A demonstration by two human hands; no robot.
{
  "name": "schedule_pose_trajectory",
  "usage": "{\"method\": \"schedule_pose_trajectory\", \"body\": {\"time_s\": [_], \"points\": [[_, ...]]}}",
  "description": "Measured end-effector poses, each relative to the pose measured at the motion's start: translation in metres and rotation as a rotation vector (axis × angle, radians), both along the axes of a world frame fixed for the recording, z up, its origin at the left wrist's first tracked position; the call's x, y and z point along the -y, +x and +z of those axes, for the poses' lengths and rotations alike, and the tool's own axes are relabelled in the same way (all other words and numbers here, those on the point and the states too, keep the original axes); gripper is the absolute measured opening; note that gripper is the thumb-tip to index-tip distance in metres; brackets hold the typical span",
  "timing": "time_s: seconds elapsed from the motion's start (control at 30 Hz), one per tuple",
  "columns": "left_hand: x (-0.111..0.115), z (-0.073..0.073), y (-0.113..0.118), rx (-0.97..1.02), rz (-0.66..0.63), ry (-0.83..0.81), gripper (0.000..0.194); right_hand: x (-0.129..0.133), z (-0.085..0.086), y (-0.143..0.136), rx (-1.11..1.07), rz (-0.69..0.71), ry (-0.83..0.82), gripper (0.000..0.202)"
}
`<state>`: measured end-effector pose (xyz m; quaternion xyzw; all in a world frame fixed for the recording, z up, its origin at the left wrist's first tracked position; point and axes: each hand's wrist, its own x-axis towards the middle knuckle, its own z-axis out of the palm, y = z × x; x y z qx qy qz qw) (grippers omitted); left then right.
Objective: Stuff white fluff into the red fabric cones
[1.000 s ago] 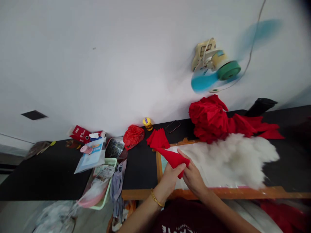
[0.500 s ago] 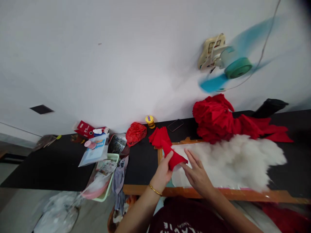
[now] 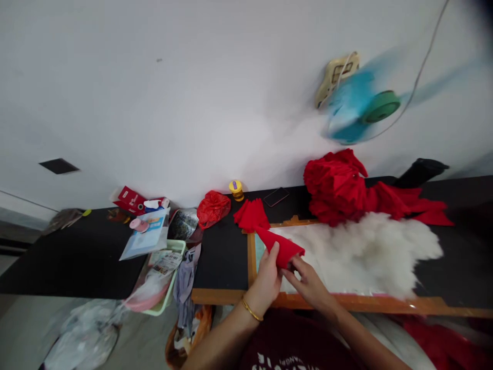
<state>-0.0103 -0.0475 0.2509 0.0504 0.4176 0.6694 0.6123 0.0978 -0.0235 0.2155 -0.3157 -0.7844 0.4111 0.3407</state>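
Note:
A cone-shaped red cloth piece (image 3: 283,247) is held over the near edge of the white sheet. My left hand (image 3: 268,275) grips it from the left, thumb on top. At its wide right end, the fingers of my right hand (image 3: 307,281) are closed on the rim, with some fingertips hidden by the cloth. Just beyond its pointed end lies a small stack of red cloth pieces (image 3: 252,215). White fluffy stuffing (image 3: 379,252) is heaped on the sheet to the right, in front of a large pile of red pieces (image 3: 336,189).
A blue-bladed fan (image 3: 358,110) spins on the wall. Along the table's back are a yellow-lidded jar (image 3: 236,190), a phone (image 3: 276,197) and a red plastic bag (image 3: 214,209). A green basket (image 3: 181,246) hangs at the left, beside a black tabletop (image 3: 73,262).
My right hand has moved from beside the red cloth piece onto its wide end, and its fingers have closed there. The camera view has shifted slightly.

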Motion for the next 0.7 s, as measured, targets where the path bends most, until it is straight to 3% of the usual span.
{"method": "schedule_pose_trajectory", "body": {"time_s": [0.1,0.23,0.3,0.37,0.47,0.6,0.7], "points": [[0.004,-0.005,0.002,-0.002,-0.005,0.009,0.045,0.000,-0.005,0.008,0.000,0.038,-0.048,0.022],[0.001,-0.011,-0.001,-0.036,0.135,-0.072,0.036,0.006,-0.011,0.009,0.009,0.035,0.029,0.012],[-0.001,-0.012,-0.004,-0.075,0.182,-0.073,0.035,0.010,-0.011,0.006,0.008,0.022,0.063,0.018],[-0.001,-0.011,-0.005,-0.134,0.154,-0.061,0.038,0.014,-0.010,0.002,0.016,0.014,0.043,0.022],[0.001,-0.010,-0.002,-0.187,0.067,-0.067,0.042,0.014,-0.005,-0.001,0.024,0.084,-0.129,0.005],[0.004,-0.011,-0.001,-0.139,0.081,-0.069,0.041,0.007,0.006,0.002,-0.055,0.260,-0.478,0.012],[0.004,-0.013,-0.009,-0.083,0.118,-0.100,0.038,0.005,0.008,0.006,-0.083,0.300,-0.605,0.010]]}}
